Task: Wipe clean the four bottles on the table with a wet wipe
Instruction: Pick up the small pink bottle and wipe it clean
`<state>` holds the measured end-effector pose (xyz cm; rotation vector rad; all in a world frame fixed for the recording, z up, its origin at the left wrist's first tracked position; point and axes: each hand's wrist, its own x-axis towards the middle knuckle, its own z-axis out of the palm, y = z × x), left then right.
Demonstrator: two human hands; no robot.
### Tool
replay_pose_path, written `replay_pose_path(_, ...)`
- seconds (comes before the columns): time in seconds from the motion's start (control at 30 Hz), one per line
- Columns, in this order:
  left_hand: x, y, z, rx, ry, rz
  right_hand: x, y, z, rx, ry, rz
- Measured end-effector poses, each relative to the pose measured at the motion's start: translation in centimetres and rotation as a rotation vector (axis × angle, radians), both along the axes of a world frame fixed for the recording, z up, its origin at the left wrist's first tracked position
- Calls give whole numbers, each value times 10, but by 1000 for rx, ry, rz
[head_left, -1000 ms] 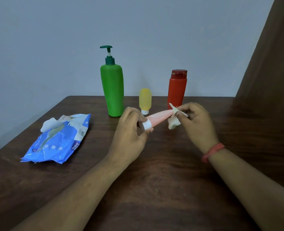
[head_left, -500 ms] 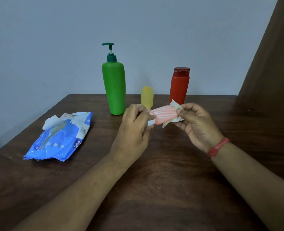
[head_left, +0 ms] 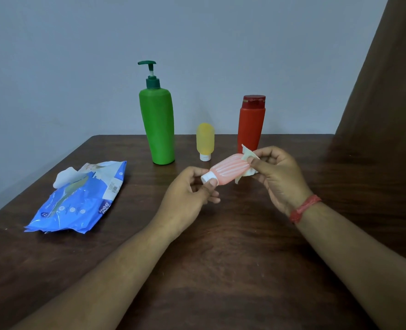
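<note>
Behind, green bottle (head_left: 158, 125), yellow bottle (head_left: 205, 140), red bottle (head_left: 251, 123); wipes pack (head_left: 78, 201) probably open

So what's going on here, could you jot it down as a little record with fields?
Held: small pink ribbed squeeze bottle, off the table
Left hand: pinches its white cap
Right hand: presses a white wet wipe to its far end
Standing: tall green pump bottle, small yellow bottle, red flip-cap bottle
Left side: blue wipes pack

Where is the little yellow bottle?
In the head view, the small yellow plastic bottle stands cap-down near the table's back edge, between the tall green pump bottle and the red bottle.
</note>
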<state>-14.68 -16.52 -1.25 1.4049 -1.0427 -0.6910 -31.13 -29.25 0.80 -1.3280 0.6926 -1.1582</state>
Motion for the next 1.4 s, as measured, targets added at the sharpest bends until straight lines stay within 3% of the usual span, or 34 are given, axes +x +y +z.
replay_pose_path(0.13,4,-1,-1,-39,190,23,0,2,1,-130,143,-68)
replay_pose_path(0.3,4,1,-1,-14,186,42,2,11,4,-251,249,-40)
replay_pose_path(0.57,7,1,-3,-37,184,48,4,30,4,-958,704,19)
replay_pose_path(0.67,7,1,-4,-52,236,32,4,33,7,-1117,819,39)
replay_pose_path(0.83,4,-2,-4,-95,304,-16,-4,32,16,-1061,817,-154)
replay_pose_path(1.0,6,-1,-7,-93,209,-21,5,44,14,-1234,847,-66)
replay_pose_path(1.13,5,-2,-7,-76,197,-3,-4,29,14,-1045,838,-169)
replay_pose_path(1.3,8,-1,-6,-92,240,24,2,35,10,-1109,889,30)
replay_pose_path(1.4,7,-1,-6,-84,212,2,-4,30,16,-1052,884,-76)
